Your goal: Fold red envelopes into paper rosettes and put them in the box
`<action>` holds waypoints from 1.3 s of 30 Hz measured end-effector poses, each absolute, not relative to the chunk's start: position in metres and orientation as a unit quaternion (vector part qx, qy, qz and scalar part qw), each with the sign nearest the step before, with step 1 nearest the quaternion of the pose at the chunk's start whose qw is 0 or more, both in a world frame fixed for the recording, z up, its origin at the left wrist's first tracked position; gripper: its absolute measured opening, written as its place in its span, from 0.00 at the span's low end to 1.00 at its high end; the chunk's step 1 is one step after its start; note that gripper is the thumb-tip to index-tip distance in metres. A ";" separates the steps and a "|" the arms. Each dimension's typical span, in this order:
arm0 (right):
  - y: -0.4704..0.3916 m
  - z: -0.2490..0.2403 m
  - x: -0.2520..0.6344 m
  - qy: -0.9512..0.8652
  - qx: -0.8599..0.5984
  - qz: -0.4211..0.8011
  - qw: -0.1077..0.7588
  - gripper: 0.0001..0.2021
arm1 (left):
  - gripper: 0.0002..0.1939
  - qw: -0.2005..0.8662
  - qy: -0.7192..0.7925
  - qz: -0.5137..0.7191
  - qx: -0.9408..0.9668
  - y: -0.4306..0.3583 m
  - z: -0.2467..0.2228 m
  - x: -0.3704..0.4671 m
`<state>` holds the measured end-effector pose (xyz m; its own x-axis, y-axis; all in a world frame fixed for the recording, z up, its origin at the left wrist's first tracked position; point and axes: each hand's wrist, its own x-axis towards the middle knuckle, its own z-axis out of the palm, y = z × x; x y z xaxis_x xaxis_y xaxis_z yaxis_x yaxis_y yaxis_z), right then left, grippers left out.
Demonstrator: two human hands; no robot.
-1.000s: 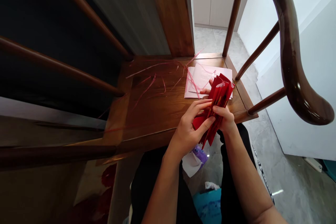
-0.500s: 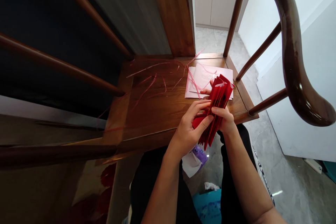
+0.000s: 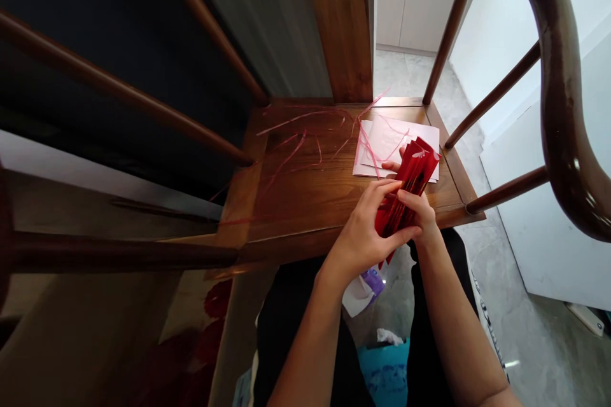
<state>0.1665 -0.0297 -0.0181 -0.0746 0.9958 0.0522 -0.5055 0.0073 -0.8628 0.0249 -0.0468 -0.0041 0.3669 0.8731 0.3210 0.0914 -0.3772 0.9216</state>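
Observation:
A bundle of folded red paper (image 3: 414, 168) with shiny edges is held between both hands, above the front right part of the wooden seat. My left hand (image 3: 370, 226) wraps round its lower left side, with the thumb lying across the front. On the right, my right hand (image 3: 417, 206) grips the bundle, thumb on the near face and fingertips showing behind it. Pale pink sheets (image 3: 379, 140) lie on the seat beyond the hands. Thin pink ribbon strands (image 3: 298, 143) spread loosely over the sheets and the wood.
The wooden chair seat (image 3: 315, 194) has a curved armrest (image 3: 563, 76) at the right and rails at the left. Below, between the legs, are a purple and white packet (image 3: 367, 289) and a blue bin (image 3: 386, 372) with crumpled white tissue (image 3: 389, 336).
My left thumb has moved right across the front of the red bundle, towards my right hand. The whole view has shifted, so the chair and sheets appear further right.

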 end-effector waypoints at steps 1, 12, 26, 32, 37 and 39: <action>-0.029 -0.019 0.166 -0.381 -0.323 0.628 0.596 0.28 | 0.36 0.432 0.348 0.442 0.705 -0.047 -0.004 0.026; -0.026 -0.016 0.161 -0.462 -0.352 0.568 0.582 0.55 | 0.25 0.414 0.354 0.417 0.728 -0.047 0.001 0.024; 0.014 -0.061 0.236 -0.649 -0.655 0.095 0.375 0.20 | 0.30 0.279 0.686 0.371 0.561 -0.017 -0.012 -0.092; 0.017 -0.059 0.234 -0.662 -0.689 0.021 0.294 0.20 | 0.40 0.145 0.753 0.287 0.574 -0.003 -0.020 -0.113; 0.017 -0.051 0.229 -0.662 -0.707 0.002 0.247 0.22 | 0.28 0.011 0.702 0.369 0.609 0.003 -0.012 -0.067; 0.016 -0.049 0.228 -0.665 -0.706 -0.003 0.242 0.21 | 0.18 0.066 0.586 0.417 0.691 0.006 -0.010 -0.032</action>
